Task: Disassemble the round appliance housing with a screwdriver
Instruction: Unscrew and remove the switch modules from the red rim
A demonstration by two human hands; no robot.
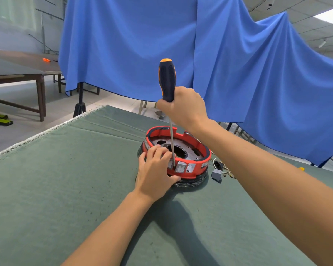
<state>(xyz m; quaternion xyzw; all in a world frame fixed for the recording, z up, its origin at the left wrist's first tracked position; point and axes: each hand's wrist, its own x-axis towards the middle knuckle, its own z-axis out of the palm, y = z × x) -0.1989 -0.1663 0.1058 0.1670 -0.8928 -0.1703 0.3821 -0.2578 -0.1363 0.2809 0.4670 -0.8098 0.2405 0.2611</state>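
Note:
A round red housing (195, 150) with a black base lies on the green cloth-covered table (65, 179). A metal plate with holes shows inside it, and grey rocker switches (181, 167) sit in its near wall. My left hand (156, 172) grips the housing's near-left rim, fingers over the edge. My right hand (183, 109) holds a screwdriver (167, 79) with a black and orange handle, upright, gripped at the handle's lower end. Its shaft runs down to the near wall, with the tip beside the switches next to my left fingers.
Loose grey switch parts and wires (218, 170) lie on the cloth just right of the housing. A blue cloth (238, 64) hangs behind the table. A wooden table (17, 73) stands at the far left across the floor. The green table's left edge (46, 131) is fringed.

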